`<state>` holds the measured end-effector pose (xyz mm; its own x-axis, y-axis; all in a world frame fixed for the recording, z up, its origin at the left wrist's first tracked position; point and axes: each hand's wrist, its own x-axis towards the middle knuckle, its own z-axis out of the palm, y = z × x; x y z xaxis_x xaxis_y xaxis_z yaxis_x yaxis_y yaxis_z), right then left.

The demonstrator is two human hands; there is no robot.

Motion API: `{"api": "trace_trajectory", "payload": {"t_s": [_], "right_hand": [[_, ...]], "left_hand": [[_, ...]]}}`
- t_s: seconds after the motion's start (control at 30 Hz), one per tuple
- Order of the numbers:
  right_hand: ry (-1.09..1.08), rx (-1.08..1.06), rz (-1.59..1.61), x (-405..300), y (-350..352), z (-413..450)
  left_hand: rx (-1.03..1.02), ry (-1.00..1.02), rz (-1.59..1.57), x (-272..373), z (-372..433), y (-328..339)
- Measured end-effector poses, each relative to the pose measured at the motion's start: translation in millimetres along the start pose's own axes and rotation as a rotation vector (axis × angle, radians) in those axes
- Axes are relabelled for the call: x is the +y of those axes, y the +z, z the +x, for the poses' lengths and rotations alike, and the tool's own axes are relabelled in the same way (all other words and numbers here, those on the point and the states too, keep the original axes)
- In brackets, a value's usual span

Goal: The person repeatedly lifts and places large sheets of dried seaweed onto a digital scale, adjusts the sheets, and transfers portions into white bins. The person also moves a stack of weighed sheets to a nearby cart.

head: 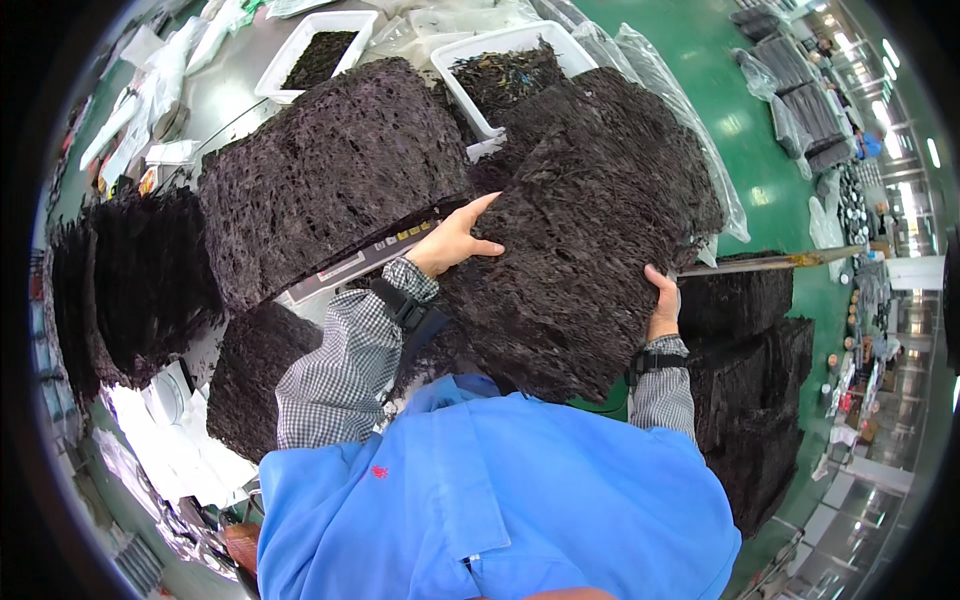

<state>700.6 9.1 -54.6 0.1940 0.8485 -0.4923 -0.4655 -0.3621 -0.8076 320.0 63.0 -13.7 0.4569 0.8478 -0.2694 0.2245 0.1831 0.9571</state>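
Observation:
In front of my chest a broad, dark sheet of dried seaweed [562,277] tilts across the work surface. My right hand [663,304] grips its right edge, thumb on top and the other fingers hidden beneath. At the left edge is my left hand [454,238], its thumb lying on the sheet and its index finger stretched forward; its remaining fingers are hidden. More dried seaweed [630,142] lies behind the held sheet. A thick seaweed slab [337,165] sits left of my left hand, over a flat device with a labelled panel [360,259].
Two white plastic trays [360,30] [517,37] of seaweed scraps stand at the back. Dark seaweed stacks are at far left [150,285] and right [742,375]. A rod [780,261] juts out on the right. Clear plastic bags [675,112] hang beside the green floor [712,67].

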Motion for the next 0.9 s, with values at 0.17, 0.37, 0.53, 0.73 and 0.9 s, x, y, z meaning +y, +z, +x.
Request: {"api": "trace_trajectory", "payload": {"t_s": [0.17, 0.37, 0.53, 0.73, 0.9], "right_hand": [[-0.187, -0.123, 0.09, -40, 63, -59], [0.057, -0.459, 0.294, -18, 202, -56], [0.136, -0.479, 0.462, 86, 348, -94], [0.375, -0.007, 0.135, 161, 401, -91], [0.082, -0.173, 0.283, 162, 410, -96]], "left_hand": [[0.036, 0.388, 0.163, 72, -44, -27], [0.295, 0.242, 0.487, 165, -105, -176], [0.565, 0.247, 1.064, 177, -193, -328], [0.608, 0.087, 0.957, 106, -234, -309], [0.429, 0.01, 1.246, 49, -218, -172]]}}
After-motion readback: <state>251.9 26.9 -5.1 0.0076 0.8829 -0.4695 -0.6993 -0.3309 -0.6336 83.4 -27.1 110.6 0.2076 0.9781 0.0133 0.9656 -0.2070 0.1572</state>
